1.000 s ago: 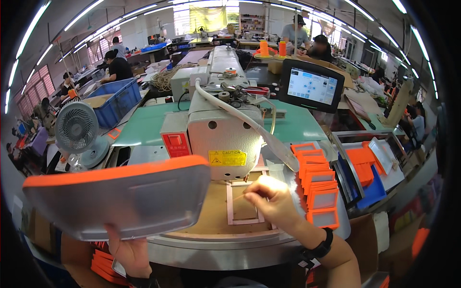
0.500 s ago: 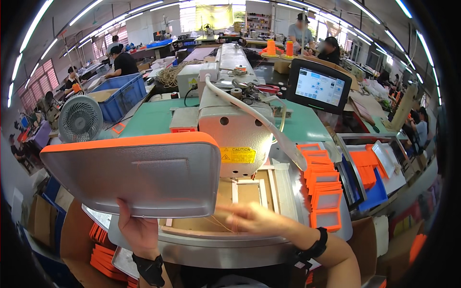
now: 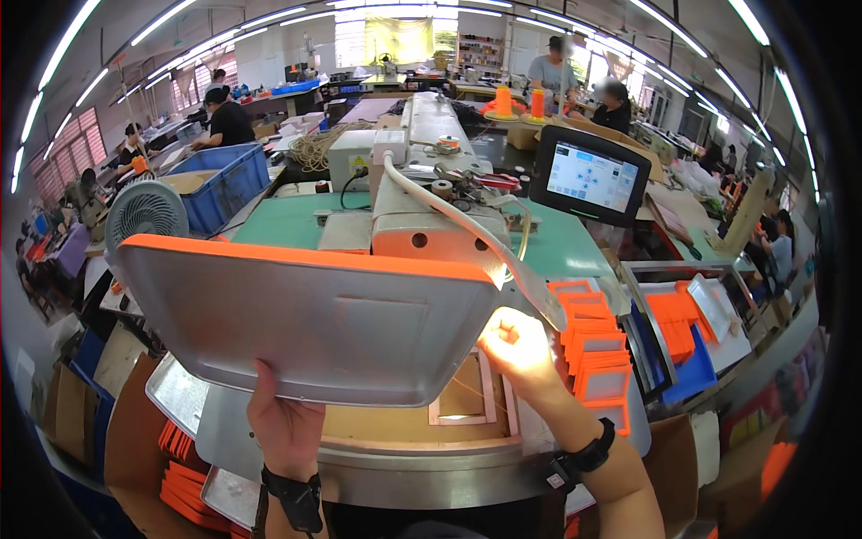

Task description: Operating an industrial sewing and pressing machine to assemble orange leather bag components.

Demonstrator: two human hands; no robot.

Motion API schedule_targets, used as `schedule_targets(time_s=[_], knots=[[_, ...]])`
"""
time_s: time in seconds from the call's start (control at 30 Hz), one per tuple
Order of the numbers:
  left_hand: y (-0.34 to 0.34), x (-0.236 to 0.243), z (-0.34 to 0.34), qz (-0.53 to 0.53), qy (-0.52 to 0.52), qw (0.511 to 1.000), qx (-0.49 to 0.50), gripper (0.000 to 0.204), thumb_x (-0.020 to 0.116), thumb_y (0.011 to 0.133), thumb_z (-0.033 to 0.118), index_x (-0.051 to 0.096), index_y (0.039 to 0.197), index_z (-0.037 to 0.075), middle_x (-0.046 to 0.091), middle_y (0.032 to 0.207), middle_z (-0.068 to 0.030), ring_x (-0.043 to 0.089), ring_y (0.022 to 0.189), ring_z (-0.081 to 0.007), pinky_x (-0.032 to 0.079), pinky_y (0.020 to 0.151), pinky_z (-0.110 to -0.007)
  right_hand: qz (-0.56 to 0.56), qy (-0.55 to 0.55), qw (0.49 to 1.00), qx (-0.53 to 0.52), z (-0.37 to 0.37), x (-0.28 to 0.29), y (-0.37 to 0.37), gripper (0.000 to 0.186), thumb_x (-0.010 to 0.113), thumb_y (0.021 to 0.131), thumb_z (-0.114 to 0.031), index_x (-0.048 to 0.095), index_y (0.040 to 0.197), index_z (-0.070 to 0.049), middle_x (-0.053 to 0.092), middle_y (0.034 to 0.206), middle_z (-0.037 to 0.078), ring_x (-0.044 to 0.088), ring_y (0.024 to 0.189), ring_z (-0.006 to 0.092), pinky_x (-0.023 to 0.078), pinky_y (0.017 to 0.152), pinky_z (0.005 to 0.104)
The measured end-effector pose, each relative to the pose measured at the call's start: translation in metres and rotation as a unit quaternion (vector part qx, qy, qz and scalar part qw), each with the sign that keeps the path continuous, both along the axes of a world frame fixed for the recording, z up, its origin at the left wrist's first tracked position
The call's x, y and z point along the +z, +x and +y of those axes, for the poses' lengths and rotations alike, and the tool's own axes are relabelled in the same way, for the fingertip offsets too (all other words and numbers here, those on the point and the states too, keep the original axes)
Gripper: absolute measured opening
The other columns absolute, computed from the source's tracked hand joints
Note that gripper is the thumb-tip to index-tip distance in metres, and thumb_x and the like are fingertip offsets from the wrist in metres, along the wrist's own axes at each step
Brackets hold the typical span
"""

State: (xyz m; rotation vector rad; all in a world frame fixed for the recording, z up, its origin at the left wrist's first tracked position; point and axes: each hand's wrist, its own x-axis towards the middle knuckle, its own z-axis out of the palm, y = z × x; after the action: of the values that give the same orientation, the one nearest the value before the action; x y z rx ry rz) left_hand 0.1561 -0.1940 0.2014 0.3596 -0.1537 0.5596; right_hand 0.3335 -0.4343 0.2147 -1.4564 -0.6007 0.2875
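Observation:
My left hand [image 3: 285,427] grips the near edge of a grey metal-looking tray [image 3: 301,319] with an orange rim, thumb on the face turned toward me. The tray is raised and tilted in front of the sewing machine head [image 3: 431,238], hiding its lower part. Beside the tray's right corner, under a bright lamp glow, my right hand [image 3: 521,346] has its fingers curled together; what they pinch, if anything, cannot be made out. Below the tray lies a tan board with a pale frame [image 3: 462,420]. A thin orange thread crosses that area.
Stacked orange-edged frames [image 3: 597,359] lie right of the machine. A touch screen [image 3: 590,175] stands behind them. At left are a fan [image 3: 146,216], a blue crate [image 3: 220,184] and a silver tray [image 3: 177,395]. Orange pieces fill a carton [image 3: 135,440] below. Other people work farther back.
The tray and my left hand have moved right. My right hand has risen from over the board to the tray's right corner, its fingers now curled.

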Motion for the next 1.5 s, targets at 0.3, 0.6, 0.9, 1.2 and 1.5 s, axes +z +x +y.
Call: schedule_targets(time_s=[0.3,0.6,0.9,1.2,1.5], knots=[[-0.03,-0.008,0.042,0.08,-0.07,0.986,0.125,0.034,0.06,0.099,0.023,0.054,0.128,0.005,0.059,0.132,-0.0078,0.056,0.121,-0.0262,0.044,0.106,-0.045,0.023,-0.192,0.965,0.179,-0.009,-0.015,-0.025,0.011,0.065,0.093,-0.013,0.065,0.092,-0.001,0.064,0.073,0.0,0.059,0.064,0.0065,0.047,0.057,0.0225],[-0.05,-0.026,0.109,-0.116,-0.33,0.92,-0.177,0.052,0.048,0.102,0.013,0.026,0.138,-0.018,0.048,0.096,-0.0135,0.056,0.074,-0.0188,0.056,0.06,-0.026,-0.076,-0.217,0.951,0.209,-0.012,-0.003,-0.084,0.012,0.063,0.096,-0.011,0.067,0.094,0.0,0.067,0.09,0.007,0.063,0.083,0.0145,0.049,0.082,0.0296],[-0.063,-0.047,0.105,-0.112,-0.218,0.951,-0.188,0.06,0.043,0.105,0.026,0.023,0.143,-0.016,0.049,0.097,-0.0137,0.058,0.069,-0.0186,0.055,0.055,-0.023,-0.085,-0.249,0.931,0.253,-0.013,-0.006,-0.082,0.012,0.058,0.097,-0.003,0.065,0.105,0.001,0.059,0.091,0.007,0.058,0.087,0.0171,0.046,0.08,0.0284],[-0.071,-0.029,0.101,-0.127,-0.063,0.964,-0.225,0.056,0.045,0.104,0.031,0.033,0.142,-0.008,0.053,0.101,-0.0158,0.059,0.071,-0.0205,0.055,0.057,-0.024,-0.128,-0.265,0.92,0.257,-0.009,0.006,-0.085,0.01,0.059,0.095,-0.002,0.066,0.103,0.001,0.058,0.087,0.009,0.057,0.083,0.0191,0.045,0.076,0.0296],[-0.098,-0.023,0.114,-0.148,-0.046,0.97,-0.185,0.048,0.048,0.102,0.03,0.04,0.132,-0.006,0.055,0.096,-0.0133,0.059,0.069,-0.0189,0.054,0.059,-0.025,-0.172,-0.246,0.916,0.266,-0.005,0.007,-0.086,0.01,0.06,0.093,0.0,0.066,0.102,0.001,0.061,0.085,0.01,0.059,0.082,0.0204,0.046,0.076,0.0303]])
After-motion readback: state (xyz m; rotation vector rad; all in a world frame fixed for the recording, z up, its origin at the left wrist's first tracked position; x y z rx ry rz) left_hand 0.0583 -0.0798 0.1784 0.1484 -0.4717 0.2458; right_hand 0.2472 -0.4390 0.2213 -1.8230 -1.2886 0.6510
